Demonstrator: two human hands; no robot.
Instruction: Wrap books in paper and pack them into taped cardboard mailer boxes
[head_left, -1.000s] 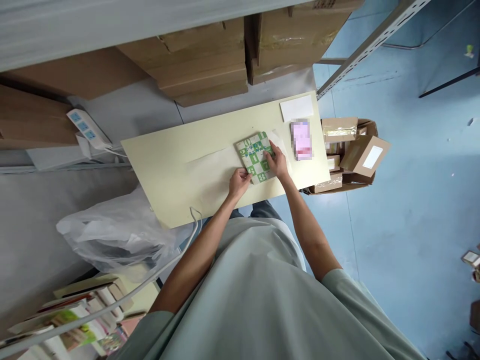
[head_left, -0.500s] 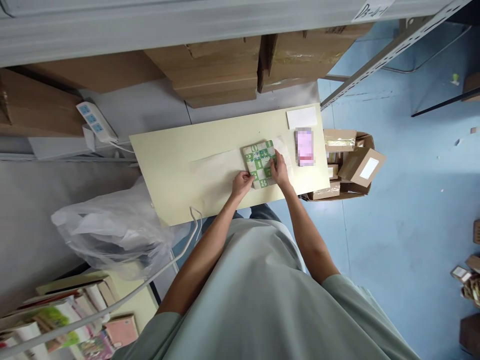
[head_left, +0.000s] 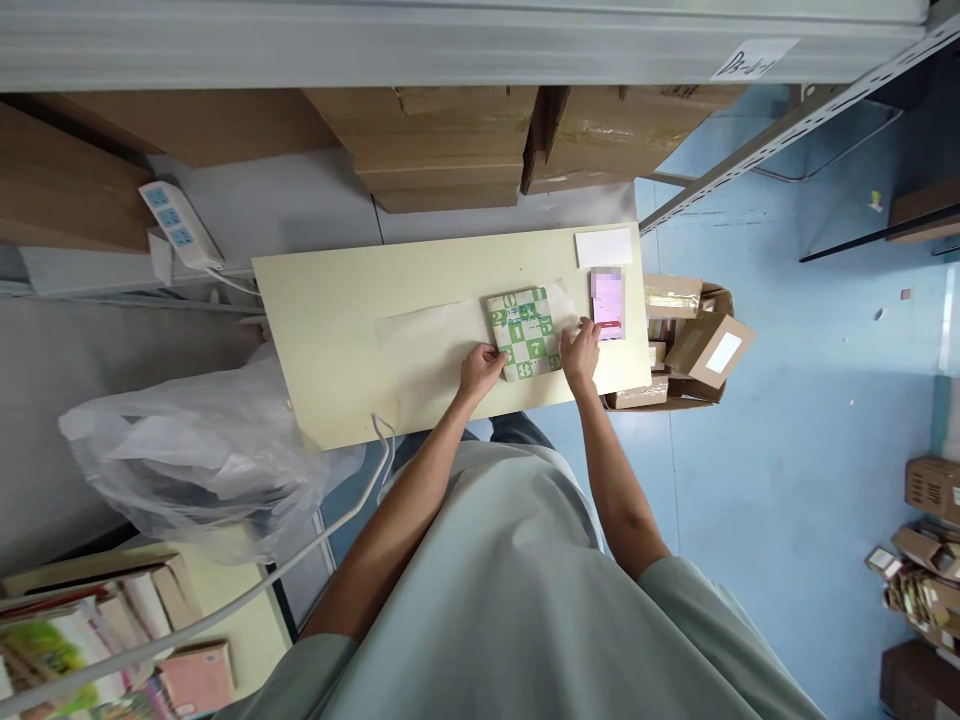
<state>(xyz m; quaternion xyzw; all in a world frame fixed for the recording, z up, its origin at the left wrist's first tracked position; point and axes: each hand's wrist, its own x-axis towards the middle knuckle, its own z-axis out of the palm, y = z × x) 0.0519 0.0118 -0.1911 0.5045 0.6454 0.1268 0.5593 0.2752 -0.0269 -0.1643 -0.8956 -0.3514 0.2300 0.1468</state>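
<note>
A thick book (head_left: pixel 525 340) with a green-and-white checked cover of numbers lies on the pale yellow table (head_left: pixel 330 300). Its lower left corner is pinched by my left hand (head_left: pixel 481 370). My right hand (head_left: pixel 580 356) is off the book, just beside its right edge, with thumb and fingers apart and fingertips close to the phone (head_left: pixel 607 310), whose screen is pink. Whether those fingertips touch the phone I cannot tell. Under the book spreads a thin whitish sheet (head_left: pixel 427 335), showing on both sides of it.
A white card (head_left: pixel 604 248) lies near the table's far right corner. Beside the table stands a carton of small boxes (head_left: pixel 709 350). Cardboard boxes (head_left: pixel 442 150) line the shelf behind, with a power strip (head_left: pixel 180 225) at left. A plastic bag (head_left: pixel 210 450) hangs near a grey cable (head_left: pixel 300 555).
My right hand has let go of the book's right edge and moved right, toward the phone. My left hand stays at the book's lower left corner. The view has shifted slightly.
</note>
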